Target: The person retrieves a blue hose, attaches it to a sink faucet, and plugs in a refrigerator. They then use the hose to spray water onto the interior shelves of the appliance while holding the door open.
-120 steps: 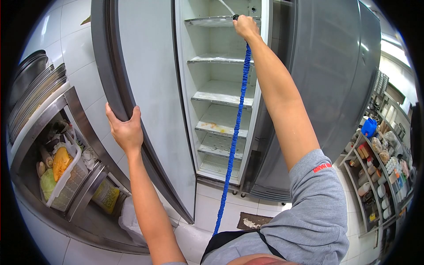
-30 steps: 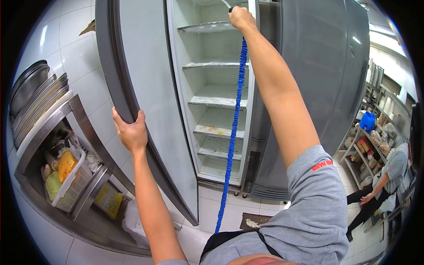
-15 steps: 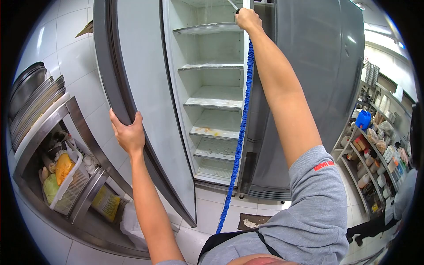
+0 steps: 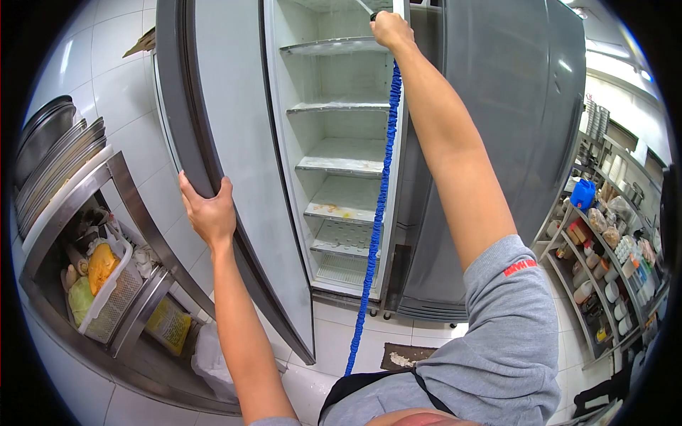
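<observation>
My right hand (image 4: 392,30) is raised at the top of an upright refrigerator (image 4: 348,128), closed around a hose nozzle (image 4: 374,15) whose dark tip shows beside my fingers. A thin white streak, apparently water, leaves it toward the upper compartment. From that hand a crinkled blue hose (image 4: 382,192) hangs down past the front of the shelves to my body. My left hand (image 4: 211,211) grips the edge of the open refrigerator door (image 4: 241,156), thumb on the inner side. Wet-looking shelves (image 4: 341,165) line the interior, and one lower shelf has yellow-brown stains.
At left, a metal rack (image 4: 135,206) bears stacked trays (image 4: 60,170) and a white basket (image 4: 114,284) of vegetables. A closed grey door (image 4: 504,142) stands right of the open compartment. Further right are loaded shelves (image 4: 604,263). A dark mat (image 4: 405,356) lies on the tiled floor.
My right hand has shifted slightly left with the nozzle, and the blue hose has swung left. My left hand stays on the door edge. A person at the far right has moved mostly out of view.
</observation>
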{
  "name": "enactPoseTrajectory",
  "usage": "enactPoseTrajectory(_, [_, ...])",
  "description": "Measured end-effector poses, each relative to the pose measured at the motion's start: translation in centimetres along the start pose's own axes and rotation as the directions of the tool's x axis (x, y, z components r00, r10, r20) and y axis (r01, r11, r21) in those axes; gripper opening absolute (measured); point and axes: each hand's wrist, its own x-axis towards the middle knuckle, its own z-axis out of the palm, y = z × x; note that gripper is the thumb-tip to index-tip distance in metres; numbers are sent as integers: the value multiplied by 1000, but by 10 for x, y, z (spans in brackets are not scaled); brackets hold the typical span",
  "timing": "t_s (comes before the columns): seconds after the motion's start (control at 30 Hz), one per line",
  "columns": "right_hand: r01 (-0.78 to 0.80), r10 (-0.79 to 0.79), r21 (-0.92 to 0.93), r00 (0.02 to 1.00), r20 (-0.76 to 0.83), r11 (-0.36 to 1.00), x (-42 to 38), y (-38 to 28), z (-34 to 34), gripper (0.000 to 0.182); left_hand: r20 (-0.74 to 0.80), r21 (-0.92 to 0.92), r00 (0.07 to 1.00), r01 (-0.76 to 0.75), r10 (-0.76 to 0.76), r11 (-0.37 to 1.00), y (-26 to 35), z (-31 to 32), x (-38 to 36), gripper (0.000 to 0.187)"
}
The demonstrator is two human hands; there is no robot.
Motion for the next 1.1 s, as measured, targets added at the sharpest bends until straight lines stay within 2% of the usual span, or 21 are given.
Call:
enactPoseTrajectory(0.77, [16, -15, -61, 1000, 10, 998, 3, 6, 3, 28, -7, -3, 1000, 8, -8, 1000, -3, 1, 0, 78])
enactPoseTrajectory(0.83, [50, -49, -21, 999, 19, 999, 3, 5, 5, 36, -6, -2, 1000, 9, -9, 1000, -3, 1, -1, 78])
enactPoseTrajectory(0.93, [55, -54, -32, 998, 38, 998, 1, 1, 7, 36, -9, 5, 1000, 4, -4, 1000, -2, 2, -1, 78])
enactPoseTrajectory(1.03, [10, -6, -71, 999, 53, 997, -4, -4, 4, 27, 3, 7, 1000, 13, -13, 1000, 1, 0, -2, 78])
enactPoseTrajectory(1.1, [6, -3, -69, 999, 35, 998, -2, 0, 9, 28, 20, 2, 999, 31, -31, 1000, 3, -1, -3, 78])
